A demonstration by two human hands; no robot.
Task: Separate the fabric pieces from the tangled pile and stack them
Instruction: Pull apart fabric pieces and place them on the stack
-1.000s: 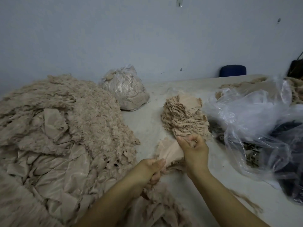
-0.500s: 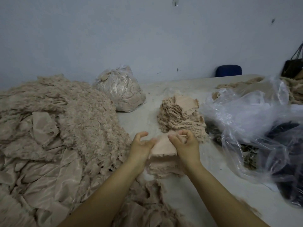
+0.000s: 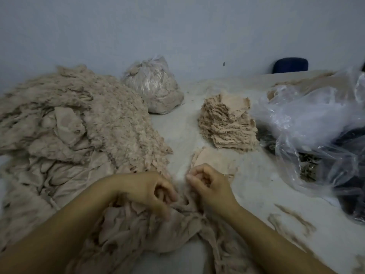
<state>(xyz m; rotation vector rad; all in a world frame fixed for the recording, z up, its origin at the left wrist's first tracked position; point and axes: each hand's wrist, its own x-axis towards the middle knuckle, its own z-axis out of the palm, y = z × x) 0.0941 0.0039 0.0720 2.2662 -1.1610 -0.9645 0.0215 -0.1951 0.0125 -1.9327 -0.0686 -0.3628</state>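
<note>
Against a bare grey-blue wall, the pale bench (image 3: pixel 246 194) carries the whole job: a great tangled pile (image 3: pixel 75 139) of beige fabric from nine to eleven o'clock, a neat stack (image 3: pixel 227 127) of separated pieces at one o'clock, a tied plastic bag (image 3: pixel 156 86) at twelve and loose clear plastic sheeting (image 3: pixel 312 123) at three. Half a second ago both hands held a flat piece up between them near the stack; now that piece (image 3: pixel 209 161) lies on the bench just short of the stack — set down, by the look of it, not yet added on top — and the hands have dropped back to the loose tangle (image 3: pixel 150 232) at six o'clock. That suggests one piece freed and the next being sought, with most of the pile unsorted. The left hand (image 3: pixel 150 192) is loosely curled, fingertips down on the crumpled cloth; whether it grips a fold cannot be told through the blur. The right hand (image 3: pixel 209 182) is curled too, thumb and fingers drawn together — apparently on a thin edge or thread, though nothing clear shows between them.
</note>
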